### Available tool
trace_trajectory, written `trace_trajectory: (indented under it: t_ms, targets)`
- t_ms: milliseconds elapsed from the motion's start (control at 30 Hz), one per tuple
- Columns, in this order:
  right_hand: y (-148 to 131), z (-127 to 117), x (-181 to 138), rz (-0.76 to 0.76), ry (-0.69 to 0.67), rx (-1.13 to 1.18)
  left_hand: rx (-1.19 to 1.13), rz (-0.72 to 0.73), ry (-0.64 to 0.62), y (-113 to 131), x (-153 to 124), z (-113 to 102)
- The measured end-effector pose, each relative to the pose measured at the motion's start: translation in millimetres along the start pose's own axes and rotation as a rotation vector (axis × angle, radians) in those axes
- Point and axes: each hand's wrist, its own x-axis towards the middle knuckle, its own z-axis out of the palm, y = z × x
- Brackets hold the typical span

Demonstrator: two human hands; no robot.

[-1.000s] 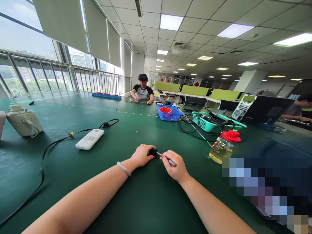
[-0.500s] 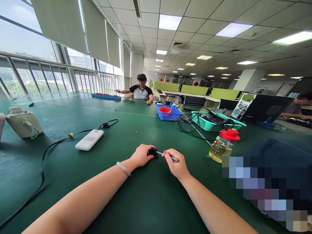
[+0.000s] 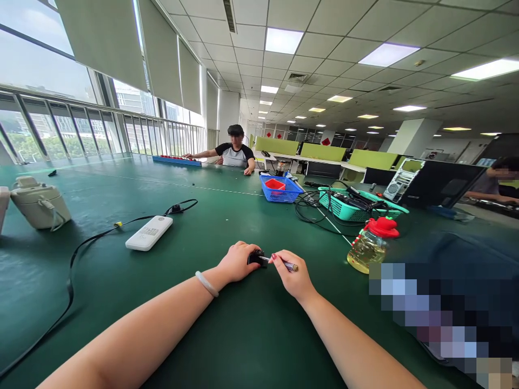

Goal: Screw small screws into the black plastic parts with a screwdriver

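My left hand (image 3: 236,262) is curled around a small black object (image 3: 256,257) that rests on the green table (image 3: 227,335). My right hand (image 3: 291,275) pinches a thin tool with a metal shaft and a dark handle (image 3: 285,264). The tool's tip touches the black object. A pale bangle sits on my left wrist (image 3: 206,283).
A white power strip (image 3: 149,232) with a black cable lies to the left, a white appliance (image 3: 39,202) farther left. A bottle of yellow liquid with a red cap (image 3: 371,244) stands right. Blue basket (image 3: 280,188) and teal basket (image 3: 357,204) of cables sit behind. A person sits at the far end.
My hands have stayed on the black object, with the tool shifted slightly. The person at the far end has stretched one arm out to the long blue item on the table.
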Motion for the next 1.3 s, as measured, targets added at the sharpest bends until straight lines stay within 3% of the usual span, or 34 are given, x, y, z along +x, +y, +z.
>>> trace_trajectory:
  t_ms: [567, 800, 1300]
  targets:
    - [22, 1, 5, 0.445, 0.168, 0.435, 0.018, -0.023, -0.008, -1, 0, 1]
    - [32, -2, 9, 0.599, 0.301, 0.439, 0.023, 0.001, -0.013, -1, -1, 1]
    - [30, 0, 6, 0.419, 0.162, 0.224, -0.01, -0.017, -0.049, -1, 2, 2]
